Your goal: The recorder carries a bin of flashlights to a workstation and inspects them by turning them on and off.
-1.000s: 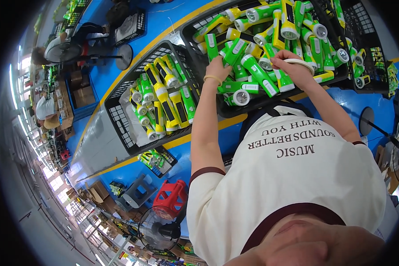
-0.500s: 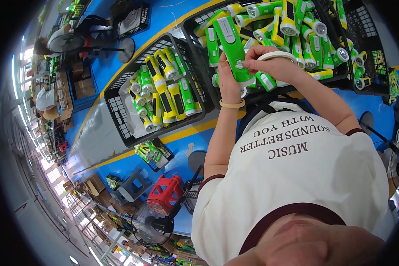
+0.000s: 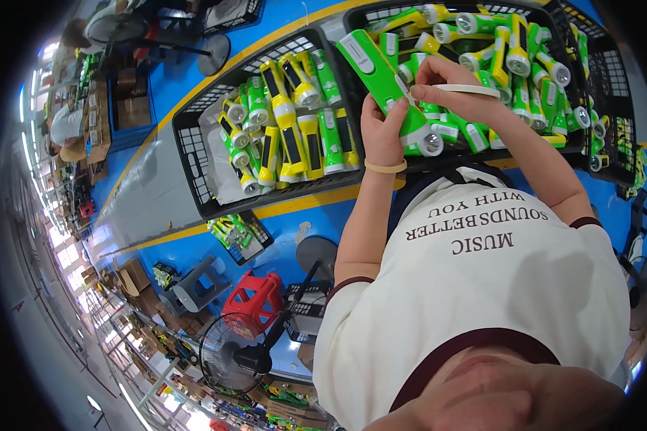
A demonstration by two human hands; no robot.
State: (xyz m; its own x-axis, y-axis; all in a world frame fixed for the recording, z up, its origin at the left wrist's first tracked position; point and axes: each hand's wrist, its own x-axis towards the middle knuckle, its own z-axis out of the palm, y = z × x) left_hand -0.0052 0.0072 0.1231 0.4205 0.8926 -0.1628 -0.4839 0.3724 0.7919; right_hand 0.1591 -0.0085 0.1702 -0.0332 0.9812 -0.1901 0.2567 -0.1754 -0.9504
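My left hand (image 3: 383, 136) is closed around a green and white flashlight (image 3: 372, 68). The flashlight is tilted, its lens end toward me and its pale panel facing up. My right hand (image 3: 456, 105) is closed, its thumb and fingertips pinched beside the middle of the flashlight. A thin white ring, like a roll of tape (image 3: 469, 89), lies edge-on across that hand; exactly how the fingers hold it is hidden. Beneath both hands is a black crate (image 3: 351, 27) heaped with green and yellow flashlights (image 3: 519, 54).
To the left, another black crate (image 3: 188, 151) holds flashlights in rows on a pale liner. A red stool (image 3: 255, 298) and a standing fan (image 3: 230, 355) are at lower left. Another crate (image 3: 615, 79) stands at far right. Yellow lines mark the blue floor (image 3: 280, 231).
The view has shifted, so the crates sit further right and the left crate higher. The flashlight's far end now leans more to the left. The white ring has turned nearly edge-on.
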